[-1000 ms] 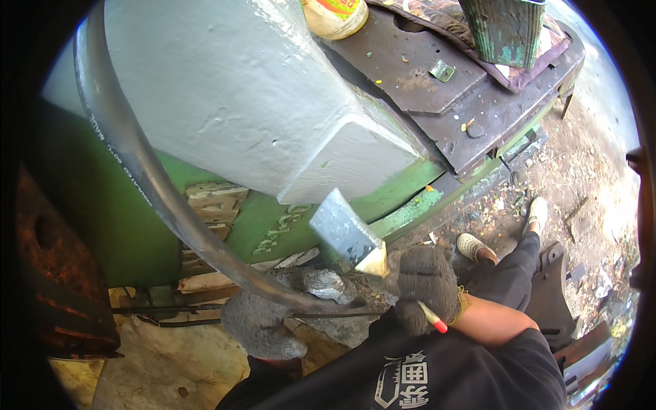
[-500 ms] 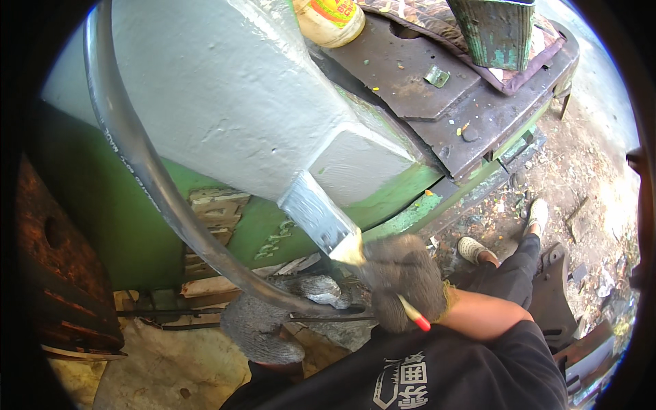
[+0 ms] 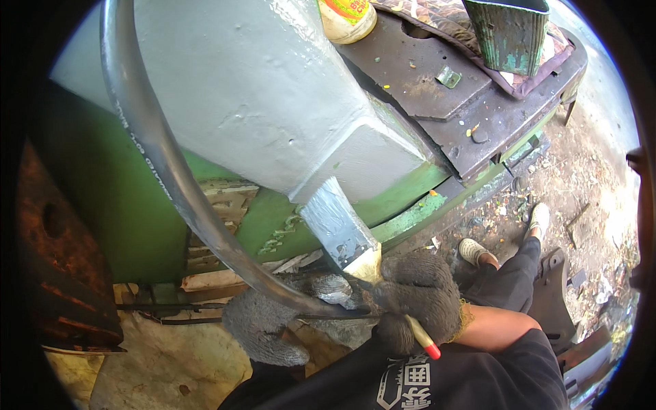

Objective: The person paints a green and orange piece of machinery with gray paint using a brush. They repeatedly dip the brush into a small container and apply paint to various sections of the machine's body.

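My right hand, in a dark knit glove, is closed around a paintbrush with pale bristles and a red-tipped handle. The bristles meet the lower end of a narrow strip coated in wet-looking grey paint, with dark patches near the brush. The strip runs down from a large grey-painted metal body. My left hand, in a paint-stained grey knit glove, is curled under a thick black hose. Its fingertips show beyond the hose, which hides much of the fingers, and what they grip is hidden.
Green metal panels lie below the grey body. On a brown metal ledge stand a pale plastic container and a green-stained metal box on a patterned cloth. A rusty part stands at left. Another person's legs show at right.
My right hand and the paintbrush have moved a little down along the strip, and more of the handle shows. The view has shifted slightly. My left hand stays under the hose.
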`<state>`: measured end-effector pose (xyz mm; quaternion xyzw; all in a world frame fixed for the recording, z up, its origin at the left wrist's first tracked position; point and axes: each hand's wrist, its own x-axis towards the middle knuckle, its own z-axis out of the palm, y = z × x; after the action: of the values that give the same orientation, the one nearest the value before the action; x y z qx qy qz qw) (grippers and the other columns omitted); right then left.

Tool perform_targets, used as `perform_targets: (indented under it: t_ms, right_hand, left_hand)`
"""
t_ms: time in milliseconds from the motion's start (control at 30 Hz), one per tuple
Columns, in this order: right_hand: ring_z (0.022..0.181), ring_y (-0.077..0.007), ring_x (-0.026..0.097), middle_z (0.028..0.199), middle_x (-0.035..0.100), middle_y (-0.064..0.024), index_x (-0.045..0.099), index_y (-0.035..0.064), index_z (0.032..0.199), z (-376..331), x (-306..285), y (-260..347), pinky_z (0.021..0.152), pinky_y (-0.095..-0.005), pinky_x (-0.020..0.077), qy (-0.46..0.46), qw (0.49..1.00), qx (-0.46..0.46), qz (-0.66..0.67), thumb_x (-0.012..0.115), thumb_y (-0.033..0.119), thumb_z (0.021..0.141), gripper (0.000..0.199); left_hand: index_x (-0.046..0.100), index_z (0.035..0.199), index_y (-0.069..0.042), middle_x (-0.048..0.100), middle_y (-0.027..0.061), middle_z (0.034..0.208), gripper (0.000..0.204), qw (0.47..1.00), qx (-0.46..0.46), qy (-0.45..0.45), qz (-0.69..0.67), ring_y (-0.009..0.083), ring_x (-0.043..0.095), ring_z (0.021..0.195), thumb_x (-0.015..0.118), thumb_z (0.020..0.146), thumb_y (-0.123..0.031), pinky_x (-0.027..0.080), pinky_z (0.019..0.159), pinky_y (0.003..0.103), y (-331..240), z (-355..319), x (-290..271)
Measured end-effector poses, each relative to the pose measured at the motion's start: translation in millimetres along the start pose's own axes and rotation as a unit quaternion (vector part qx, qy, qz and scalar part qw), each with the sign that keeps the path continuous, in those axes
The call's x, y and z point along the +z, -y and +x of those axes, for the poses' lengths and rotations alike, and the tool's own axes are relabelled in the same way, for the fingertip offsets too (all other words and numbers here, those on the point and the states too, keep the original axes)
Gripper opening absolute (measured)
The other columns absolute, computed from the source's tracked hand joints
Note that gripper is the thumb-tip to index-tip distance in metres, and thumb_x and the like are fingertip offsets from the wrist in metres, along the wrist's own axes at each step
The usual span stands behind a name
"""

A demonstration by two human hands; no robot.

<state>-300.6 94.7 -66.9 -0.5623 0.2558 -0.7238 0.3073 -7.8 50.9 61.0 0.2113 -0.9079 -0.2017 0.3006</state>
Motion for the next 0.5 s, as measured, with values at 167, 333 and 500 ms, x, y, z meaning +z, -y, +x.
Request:
perform_targets:
  t_ms: [167, 333, 500]
  right_hand:
    - [0.095, -0.0372, 0.063, 0.108, 0.062, -0.0218, 0.065, -0.0040, 0.116, 5, -6, 3, 0.078, -0.0455, 0.0530, -0.014, 0.998, -0.049, -0.025, 0.079, 0.017, 0.079, 0.044]
    - [0.092, -0.0357, 0.063, 0.105, 0.062, -0.0201, 0.064, -0.0044, 0.114, 9, -6, 0, 0.077, -0.0438, 0.0525, 0.006, 0.999, -0.023, -0.048, 0.078, 0.017, 0.079, 0.043]
    - [0.078, -0.0299, 0.061, 0.090, 0.060, -0.0159, 0.065, -0.0021, 0.107, 17, -13, -3, 0.065, -0.0377, 0.0496, 0.005, 0.999, -0.017, -0.032, 0.075, 0.014, 0.079, 0.033]
  left_hand:
    - [0.057, 0.127, 0.017, 0.065, 0.0276, 0.121, 0.077, 1.000, 0.005, -0.006, 0.005, 0.0368, 0.064, 0.111, 0.084, 0.079, -0.037, 0.050, 0.094, 0.048, 4, 1, 0]
    - [0.057, 0.127, 0.017, 0.065, 0.0273, 0.121, 0.077, 1.000, 0.007, -0.007, 0.009, 0.0363, 0.064, 0.111, 0.083, 0.080, -0.037, 0.050, 0.094, 0.047, 3, 0, 2]
    - [0.056, 0.127, 0.016, 0.065, 0.0269, 0.121, 0.076, 1.000, 0.011, -0.006, 0.006, 0.0358, 0.064, 0.111, 0.083, 0.080, -0.038, 0.050, 0.094, 0.047, 5, 1, 4]
